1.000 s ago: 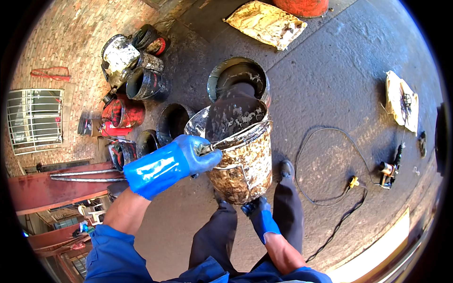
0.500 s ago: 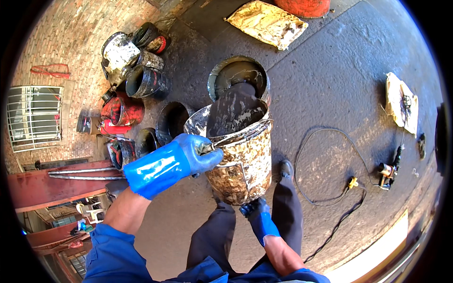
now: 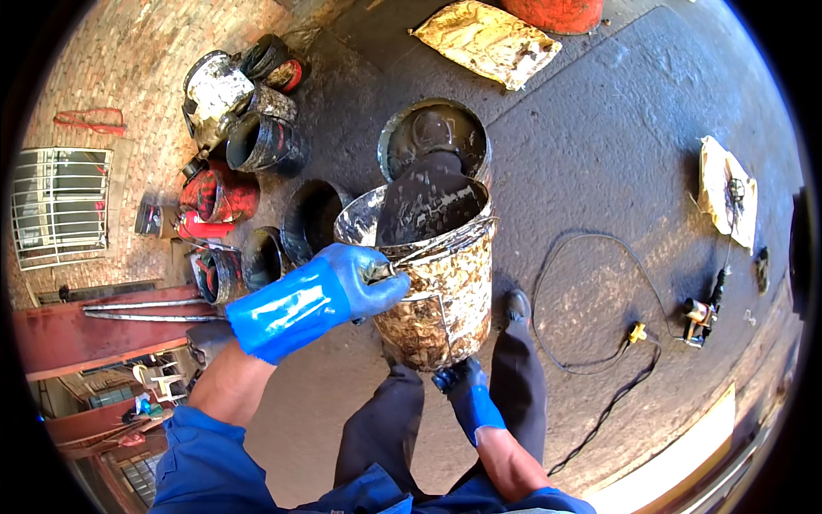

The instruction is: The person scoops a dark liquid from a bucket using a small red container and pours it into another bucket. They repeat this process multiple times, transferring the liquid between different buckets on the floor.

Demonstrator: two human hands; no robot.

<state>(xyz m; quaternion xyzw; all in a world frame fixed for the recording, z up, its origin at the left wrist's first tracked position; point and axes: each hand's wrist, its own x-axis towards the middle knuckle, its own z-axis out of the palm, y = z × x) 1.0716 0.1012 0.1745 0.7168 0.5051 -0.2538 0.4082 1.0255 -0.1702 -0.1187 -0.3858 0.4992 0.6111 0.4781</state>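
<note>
A stained bucket (image 3: 449, 308) hangs tilted in front of my legs, its mouth facing away from me. Thick black liquid (image 3: 428, 197) pours over its far lip into a round, dirty container (image 3: 384, 146) on the floor. With its fingers curled at the near left side of the tilted rim, by the wire handle, my left hand (image 3: 364, 278) in a blue rubber glove grips the bucket. Against the bucket's underside is my right hand (image 3: 467, 383), also gloved, bearing it up from below; its fingertips are partly hidden there.
Several dirty buckets (image 3: 257, 141) and a red fire extinguisher (image 3: 204, 226) stand at the left by the brick wall. A yellow sack (image 3: 486, 43) lies beyond. At right are a power tool (image 3: 698, 315) and its looping cord (image 3: 539, 283) with a yellow plug (image 3: 636, 332).
The black liquid has formed a raised, coiling mound in the container where the stream lands. Both hands and the bucket stay in nearly the same place.
</note>
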